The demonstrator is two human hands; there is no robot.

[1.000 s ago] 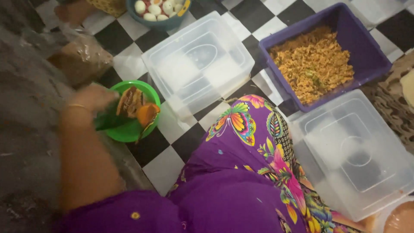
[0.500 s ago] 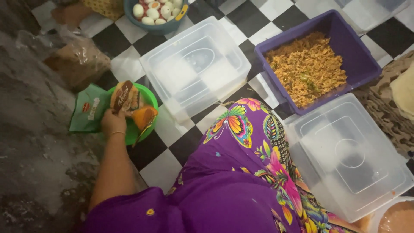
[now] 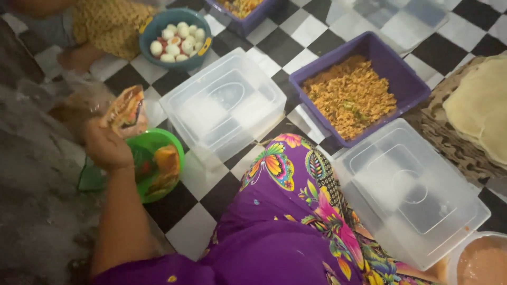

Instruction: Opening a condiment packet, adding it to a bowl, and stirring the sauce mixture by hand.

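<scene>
Nearest the camera, purple clothing with a butterfly print [image 3: 296, 211] is filling the lower middle of the view. At the lower right corner of the checkered floor [image 3: 193, 232], a tub of pale orange sauce [image 3: 483, 261] is showing, cut by the frame edge. Just beyond it, a clear lidded container [image 3: 412, 192] is sitting on the floor.

The left hand [image 3: 105, 148] is reaching out at the left side, its fingers closing around a folded food wrap [image 3: 127, 108] and holding it just above the far rim of a green plate [image 3: 174, 145]. The plate is resting on the floor near the left edge. The right hand is not in view.

Further out, a second clear container [image 3: 224, 105] is standing beside a purple tub of fried noodles [image 3: 354, 95]. At the far left, a blue bowl of eggs [image 3: 177, 37] is sitting beside another person's patterned clothing [image 3: 108, 24].
</scene>
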